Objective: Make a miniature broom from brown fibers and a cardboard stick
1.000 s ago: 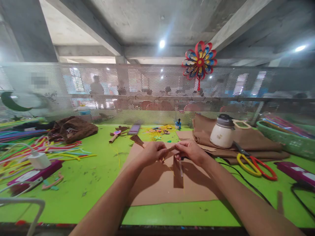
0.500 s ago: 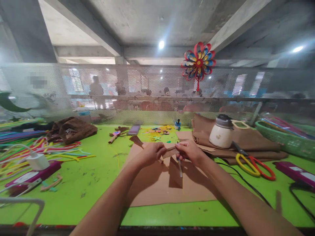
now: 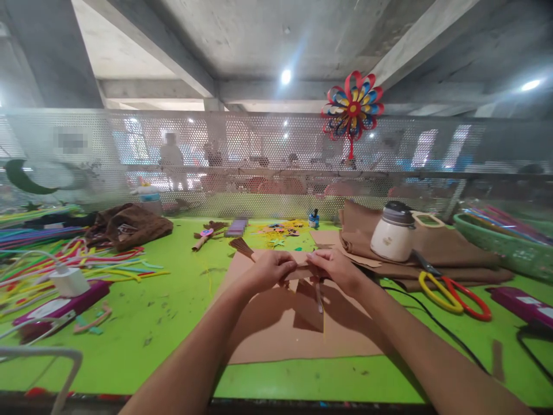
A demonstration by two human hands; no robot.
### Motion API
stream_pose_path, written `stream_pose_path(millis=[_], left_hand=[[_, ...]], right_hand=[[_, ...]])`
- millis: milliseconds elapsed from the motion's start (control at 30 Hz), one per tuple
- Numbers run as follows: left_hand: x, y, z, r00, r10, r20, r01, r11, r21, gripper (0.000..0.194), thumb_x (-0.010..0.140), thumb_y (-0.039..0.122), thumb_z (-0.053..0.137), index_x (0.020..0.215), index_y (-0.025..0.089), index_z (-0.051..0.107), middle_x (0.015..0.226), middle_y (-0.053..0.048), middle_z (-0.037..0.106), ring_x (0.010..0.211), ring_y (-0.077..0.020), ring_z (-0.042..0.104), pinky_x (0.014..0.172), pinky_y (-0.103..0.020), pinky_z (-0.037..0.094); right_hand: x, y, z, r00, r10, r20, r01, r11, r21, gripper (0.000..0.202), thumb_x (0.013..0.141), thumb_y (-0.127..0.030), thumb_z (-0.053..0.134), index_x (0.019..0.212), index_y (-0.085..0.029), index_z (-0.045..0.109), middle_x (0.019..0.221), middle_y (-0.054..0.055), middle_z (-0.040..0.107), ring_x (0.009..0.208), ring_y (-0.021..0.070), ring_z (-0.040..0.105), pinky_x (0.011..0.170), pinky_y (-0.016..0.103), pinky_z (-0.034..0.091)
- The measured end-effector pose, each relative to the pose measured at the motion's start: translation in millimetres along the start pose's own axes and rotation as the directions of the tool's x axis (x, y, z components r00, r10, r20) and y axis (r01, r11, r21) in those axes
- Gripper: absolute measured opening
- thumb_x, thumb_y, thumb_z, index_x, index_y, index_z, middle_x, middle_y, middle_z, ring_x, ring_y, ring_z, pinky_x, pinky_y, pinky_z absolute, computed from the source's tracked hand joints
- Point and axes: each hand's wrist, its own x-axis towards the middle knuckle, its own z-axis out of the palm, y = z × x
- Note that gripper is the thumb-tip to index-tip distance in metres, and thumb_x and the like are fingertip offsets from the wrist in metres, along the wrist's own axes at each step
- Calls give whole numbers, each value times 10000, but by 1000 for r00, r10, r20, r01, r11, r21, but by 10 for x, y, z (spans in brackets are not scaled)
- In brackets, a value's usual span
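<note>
My left hand (image 3: 273, 270) and my right hand (image 3: 332, 268) pinch the two ends of a small brown paper strip (image 3: 299, 271). They hold it above a large brown paper sheet (image 3: 268, 340). A thin pale tool (image 3: 319, 298) hangs below my right fingers; its upper end is hidden, and what it is I cannot tell. Under it lies a smaller dark brown rectangle (image 3: 305, 317) on the sheet. Just beyond my left hand is a fanned brown piece (image 3: 242, 248) with fine slits.
Scissors (image 3: 453, 295) with yellow and red handles and a cream bottle (image 3: 392, 233) stand by folded brown material (image 3: 356, 227) at right. A black cable (image 3: 432, 317) crosses the table there. Colored pipe cleaners (image 3: 125, 271) and a purple power strip (image 3: 86, 300) lie left.
My left hand has moved slightly right along the paper strip, so the hands are closer together and less of the strip shows. The view has shifted a little.
</note>
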Motion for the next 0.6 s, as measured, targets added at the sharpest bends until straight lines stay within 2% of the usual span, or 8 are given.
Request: stream_pose_path(millis=[133,200,267,333,467,600], left_hand=[[-12,-33,-44,1000,-15,16,17,988,-154,272,808,402,554,665,171,551,526,36,479,493,-97,450,488,-215,346],[-32,-29,-53,997,6,72,16,954,-299,295,804,439,573,707,161,566,551,34,487,504,-88,443,497,-211,346],[-55,-16,-41,988,53,143,15,899,-438,301,808,451,582,772,152,583,593,20,520,509,-81,444,505,-214,340],[-70,2,-6,972,103,213,32,834,-551,295,810,444,594,825,149,587,611,9,537,509,-82,452,509,-222,330],[-79,59,100,953,146,267,96,690,-718,276,787,421,643,787,157,563,582,15,500,523,-89,464,527,-231,329],[-81,96,180,948,177,265,123,564,-816,276,742,401,691,844,159,606,579,11,497,563,-107,499,581,-248,372]], right_hand=[[-22,-48,-73,1000,-13,1,13,998,60,380,738,-483,682,904,-142,688,718,17,628,593,120,561,582,273,478],[-60,-93,-88,994,-34,100,26,997,77,365,733,-402,714,1010,-167,678,793,28,653,641,128,586,644,295,488],[-106,-146,-79,970,-69,235,57,997,60,395,728,-339,729,1090,-193,663,885,50,674,716,147,606,712,319,484],[-144,-194,-55,950,-127,284,122,992,37,351,730,-331,728,1054,-203,690,903,59,680,742,156,602,735,326,475],[-178,-257,-8,947,-249,204,261,965,-34,192,723,-354,731,844,-205,737,814,33,643,728,154,569,697,306,463],[-191,-298,31,942,-306,137,314,949,-40,153,725,-344,731,778,-201,724,805,29,604,779,175,569,742,333,471]])
